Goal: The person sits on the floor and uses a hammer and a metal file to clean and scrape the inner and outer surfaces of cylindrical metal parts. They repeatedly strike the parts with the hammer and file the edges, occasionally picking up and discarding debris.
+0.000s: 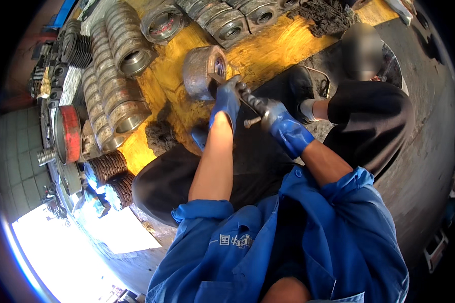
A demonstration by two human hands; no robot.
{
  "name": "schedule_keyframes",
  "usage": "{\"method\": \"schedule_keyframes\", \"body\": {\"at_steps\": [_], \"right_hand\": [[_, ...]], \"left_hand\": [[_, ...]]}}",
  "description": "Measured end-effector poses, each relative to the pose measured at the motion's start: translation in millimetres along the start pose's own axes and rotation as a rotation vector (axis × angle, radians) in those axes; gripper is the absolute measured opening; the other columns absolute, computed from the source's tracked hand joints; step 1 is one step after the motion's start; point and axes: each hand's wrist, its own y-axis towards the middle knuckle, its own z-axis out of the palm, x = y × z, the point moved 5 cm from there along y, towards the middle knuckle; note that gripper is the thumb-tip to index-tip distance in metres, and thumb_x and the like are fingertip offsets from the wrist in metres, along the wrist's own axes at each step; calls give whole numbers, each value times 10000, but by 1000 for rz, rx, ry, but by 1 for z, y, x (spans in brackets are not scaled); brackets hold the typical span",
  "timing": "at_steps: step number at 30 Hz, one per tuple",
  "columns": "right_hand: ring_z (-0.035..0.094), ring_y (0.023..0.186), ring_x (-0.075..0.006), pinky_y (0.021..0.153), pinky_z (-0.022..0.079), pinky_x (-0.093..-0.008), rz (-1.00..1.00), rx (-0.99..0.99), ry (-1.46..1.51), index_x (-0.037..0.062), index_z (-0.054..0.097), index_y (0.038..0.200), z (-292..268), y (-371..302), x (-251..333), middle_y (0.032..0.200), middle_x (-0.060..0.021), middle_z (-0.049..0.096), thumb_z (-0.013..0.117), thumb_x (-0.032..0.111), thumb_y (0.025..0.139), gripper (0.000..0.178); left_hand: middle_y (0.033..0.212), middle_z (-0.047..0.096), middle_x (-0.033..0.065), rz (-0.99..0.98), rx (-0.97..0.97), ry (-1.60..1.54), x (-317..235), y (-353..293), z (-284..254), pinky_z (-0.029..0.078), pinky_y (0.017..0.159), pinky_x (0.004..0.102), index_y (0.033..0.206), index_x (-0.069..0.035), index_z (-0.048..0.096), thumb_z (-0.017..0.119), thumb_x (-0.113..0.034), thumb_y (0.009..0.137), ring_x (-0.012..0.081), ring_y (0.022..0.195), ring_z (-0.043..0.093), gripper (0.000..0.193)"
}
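Both my hands wear blue rubber gloves with dark, dirty fingers. My left hand (227, 101) is closed at the near right side of a thick, rusty metal ring (197, 73), by its open bore. A flat dark metal blade (216, 79) sticks out of that hand toward the ring. In my right hand (279, 121) is a dark twisted metal bar (253, 99), which reaches up to the left fingers. Below it a thin rod with a knobbed end (253, 122) shows between the hands. Whether blade, bar and rod are one tool, I cannot tell.
Rows of stacked metal rings (121, 93) lie at the left on a yellow, greasy surface (172, 55). Several more ring parts (227, 25) line the far side. Dark grimy clumps (328, 17) lie far right. A red-rimmed wheel (70, 134) stands left; my bent legs (369, 116) flank the work.
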Motion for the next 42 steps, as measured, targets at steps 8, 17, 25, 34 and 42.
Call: {"method": "schedule_keyframes", "body": {"at_steps": [8,17,25,34,42], "right_hand": [[597,1079,-346,865,498,-398,254,541,-115,196,504,1343,46,-7,-38,1188,-177,612,541,49,773,589],[600,1086,-340,901,488,-391,335,458,-119,312,491,1358,34,1,-23,1190,-178,614,470,41,828,595],[627,778,-172,615,512,-293,191,-90,624,119,587,1234,101,8,-68,994,-98,654,483,-8,860,409],[630,662,-169,546,499,-314,863,-1,1167,40,650,1084,122,18,-56,840,-80,677,466,-25,869,291],[634,658,-175,551,500,-318,861,-39,1090,39,659,1066,148,46,-85,815,-73,679,474,-8,869,275]], "left_hand": [[734,595,73,-239,-203,224,76,-10,-61,483,619,372,898,-59,609,464,-214,945,216,648,556,217],[732,597,74,-211,-17,156,70,8,-67,498,664,366,934,-48,579,536,-231,935,230,709,586,188],[755,605,79,-223,-28,-146,72,23,-59,502,668,406,949,-79,558,529,-287,942,250,705,577,210],[876,648,111,-265,-37,-186,68,40,-69,503,731,489,1058,-112,543,551,-385,928,291,780,600,302],[1044,645,114,-357,-122,0,54,19,-73,486,837,436,1215,-103,544,569,-387,927,267,921,602,405]]}}
